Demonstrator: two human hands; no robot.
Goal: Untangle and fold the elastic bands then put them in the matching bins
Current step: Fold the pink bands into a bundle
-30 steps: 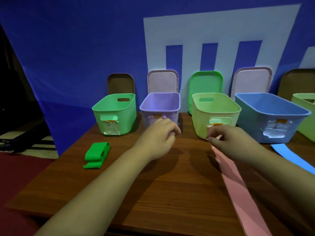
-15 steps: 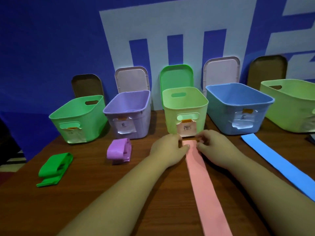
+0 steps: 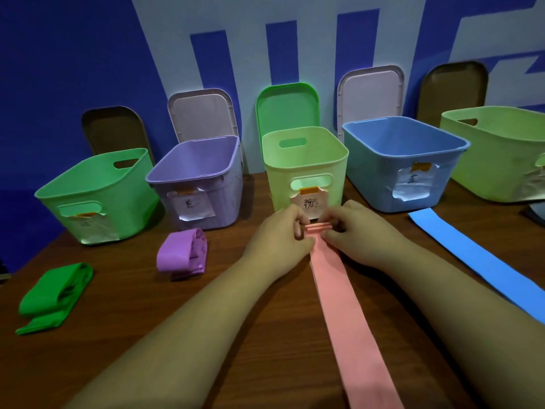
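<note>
We look down on a dark wood-grain table (image 3: 236, 335) set against a blue backdrop (image 3: 73, 54) with pale blocks. Open plastic bins (image 3: 97, 196) with rounded corners stand in a row at its far side, and lids (image 3: 203, 113) lean behind them. Our left hand (image 3: 280, 234) and right hand (image 3: 359, 228) meet just before the pale green bin (image 3: 305, 163). Their curled fingers pinch the far end of a long pink band (image 3: 342, 305), doubled there into a small tight fold. The rest lies flat toward us. A folded purple band (image 3: 182, 253), a folded green band (image 3: 56, 296) and a flat blue band (image 3: 472, 255) lie smooth nearby.

Both hands (image 3: 280, 231) have rolled the pink band's (image 3: 336, 293) end.
</note>
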